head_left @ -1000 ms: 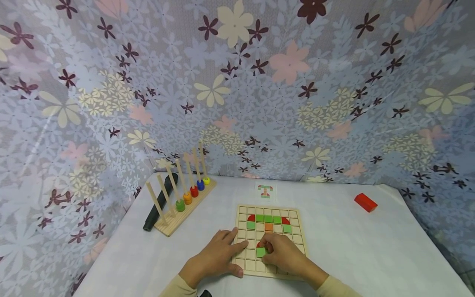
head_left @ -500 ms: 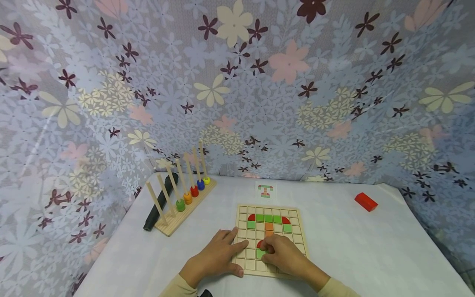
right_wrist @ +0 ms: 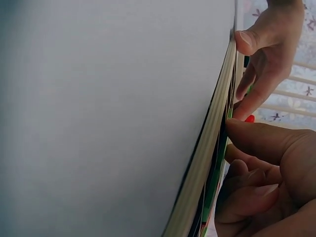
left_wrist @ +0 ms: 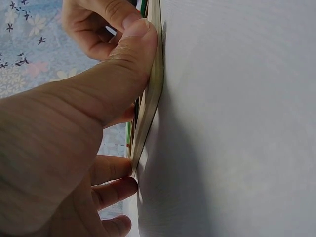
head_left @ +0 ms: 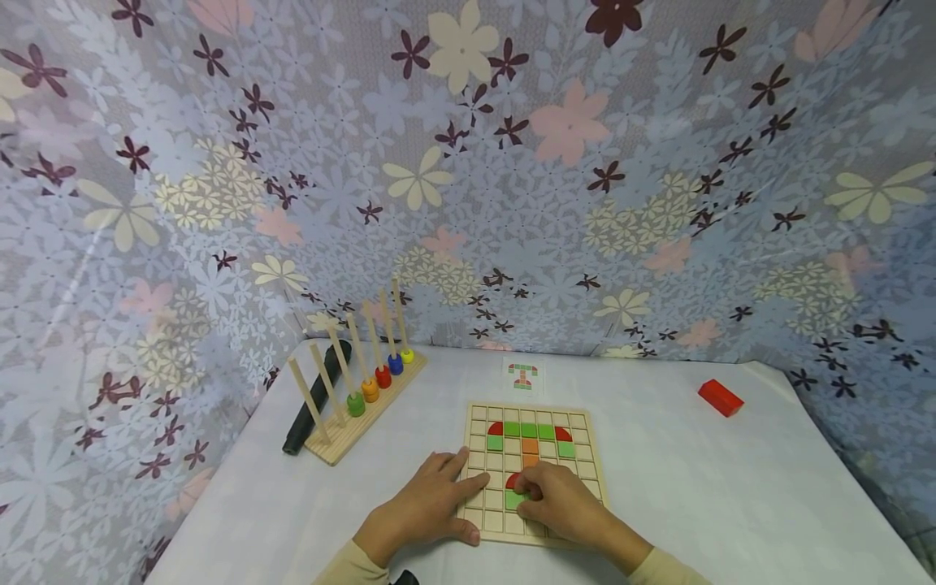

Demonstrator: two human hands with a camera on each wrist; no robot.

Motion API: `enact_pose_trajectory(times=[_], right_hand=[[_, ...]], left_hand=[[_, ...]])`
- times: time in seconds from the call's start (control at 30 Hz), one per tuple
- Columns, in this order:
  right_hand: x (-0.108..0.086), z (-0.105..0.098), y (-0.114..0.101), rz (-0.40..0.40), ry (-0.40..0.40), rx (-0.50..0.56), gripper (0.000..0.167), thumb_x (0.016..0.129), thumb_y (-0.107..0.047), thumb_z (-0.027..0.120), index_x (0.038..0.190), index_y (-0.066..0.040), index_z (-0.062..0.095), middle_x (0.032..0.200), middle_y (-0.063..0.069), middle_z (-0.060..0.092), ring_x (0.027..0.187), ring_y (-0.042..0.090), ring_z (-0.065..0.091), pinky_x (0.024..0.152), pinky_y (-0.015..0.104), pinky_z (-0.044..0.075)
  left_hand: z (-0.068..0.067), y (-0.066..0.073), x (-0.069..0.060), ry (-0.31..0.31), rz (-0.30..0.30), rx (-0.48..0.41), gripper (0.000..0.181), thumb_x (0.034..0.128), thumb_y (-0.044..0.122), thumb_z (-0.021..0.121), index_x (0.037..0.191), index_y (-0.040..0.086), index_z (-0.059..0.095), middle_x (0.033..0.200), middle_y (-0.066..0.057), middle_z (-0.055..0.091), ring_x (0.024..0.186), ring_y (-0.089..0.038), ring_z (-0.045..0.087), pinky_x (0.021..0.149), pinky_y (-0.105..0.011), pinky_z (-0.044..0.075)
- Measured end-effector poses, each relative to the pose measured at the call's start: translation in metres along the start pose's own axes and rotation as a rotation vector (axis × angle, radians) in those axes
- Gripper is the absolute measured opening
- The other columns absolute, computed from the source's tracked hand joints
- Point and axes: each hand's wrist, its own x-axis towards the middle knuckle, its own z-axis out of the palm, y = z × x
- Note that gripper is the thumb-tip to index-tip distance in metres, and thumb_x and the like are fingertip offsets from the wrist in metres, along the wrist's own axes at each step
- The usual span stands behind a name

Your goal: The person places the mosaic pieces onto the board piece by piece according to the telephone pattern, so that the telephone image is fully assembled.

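A wooden grid board [head_left: 483, 538] lies on the table in the head view, with red, green and orange tiles set in some of its cells. My left hand [head_left: 427, 500] has its fingers spread along the board's left side, the thumb at the near left corner. Over the lower middle cells, my right hand [head_left: 559, 500] has thumb and index finger at a green square tile [head_left: 512, 500], which lies flat in its cell. Just above that tile is a red rounded tile [head_left: 513, 480]. The right hand hides the cells beneath it. Both wrist views show fingers at the board's edge [left_wrist: 155, 74].
Behind the board lies a pattern card [head_left: 522, 376] with a T-like figure. A wooden peg rack [head_left: 387, 414] with coloured beads stands at left, a black cylinder [head_left: 300, 426] behind it. A red block [head_left: 721, 398] sits at right. A floral cloth hangs behind the table.
The green square tile, tilted at the right fingertips a second ago, has settled flat into its cell. The right fingers shifted only slightly, and the left hand stayed still.
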Motion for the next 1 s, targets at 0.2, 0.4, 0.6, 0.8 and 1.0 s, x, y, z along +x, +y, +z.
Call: enact_pose_trajectory(times=[0.2, 0.4, 0.6, 0.8, 1.0], right_hand=[[-0.001, -0.001, 0.004, 0.016, -0.023, 0.077, 0.016, 0.084, -0.013, 0.081, 0.096, -0.011, 0.071, 0.077, -0.007, 0.055, 0.069, 0.007, 0.049, 0.06, 0.024, 0.043], [0.0, -0.001, 0.007, 0.025, -0.037, 0.127, 0.016, 0.083, -0.013, 0.081, 0.096, -0.013, 0.07, 0.076, -0.006, 0.055, 0.068, 0.006, 0.049, 0.06, 0.024, 0.043], [-0.001, -0.009, 0.011, 0.056, -0.044, 0.25, 0.021, 0.087, -0.017, 0.079, 0.105, -0.011, 0.071, 0.082, -0.003, 0.059, 0.074, 0.009, 0.054, 0.063, 0.023, 0.047], [-0.007, -0.027, 0.025, 0.136, -0.066, 0.589, 0.034, 0.097, -0.019, 0.071, 0.123, 0.002, 0.064, 0.099, 0.006, 0.064, 0.07, 0.012, 0.053, 0.058, 0.024, 0.047], [-0.015, -0.048, 0.042, 0.245, -0.052, 0.963, 0.033, 0.102, -0.02, 0.063, 0.13, -0.002, 0.06, 0.089, -0.004, 0.058, 0.058, 0.004, 0.043, 0.047, 0.017, 0.035]], left_hand=[[-0.001, 0.0, 0.0, -0.01, -0.011, -0.012, 0.085, 0.0776, 0.065, 0.07, 0.153, 0.032, 0.049, 0.165, -0.017, 0.029, 0.146, -0.035, 0.034, 0.122, -0.053, 0.026], [-0.002, 0.0, -0.002, -0.01, -0.017, -0.011, 0.085, 0.0776, 0.065, 0.071, 0.153, 0.032, 0.049, 0.165, -0.017, 0.029, 0.146, -0.035, 0.034, 0.122, -0.053, 0.026], [-0.002, 0.0, -0.001, -0.011, -0.02, 0.002, 0.085, 0.0774, 0.065, 0.071, 0.153, 0.033, 0.049, 0.165, -0.017, 0.03, 0.146, -0.034, 0.034, 0.122, -0.052, 0.027], [-0.005, 0.002, 0.002, -0.023, -0.039, 0.02, 0.086, 0.0755, 0.066, 0.073, 0.152, 0.035, 0.049, 0.165, -0.014, 0.032, 0.145, -0.032, 0.034, 0.12, -0.049, 0.03], [-0.005, 0.001, 0.003, -0.034, -0.048, -0.007, 0.088, 0.075, 0.065, 0.074, 0.153, 0.036, 0.047, 0.165, -0.013, 0.032, 0.147, -0.033, 0.033, 0.122, -0.052, 0.027]])
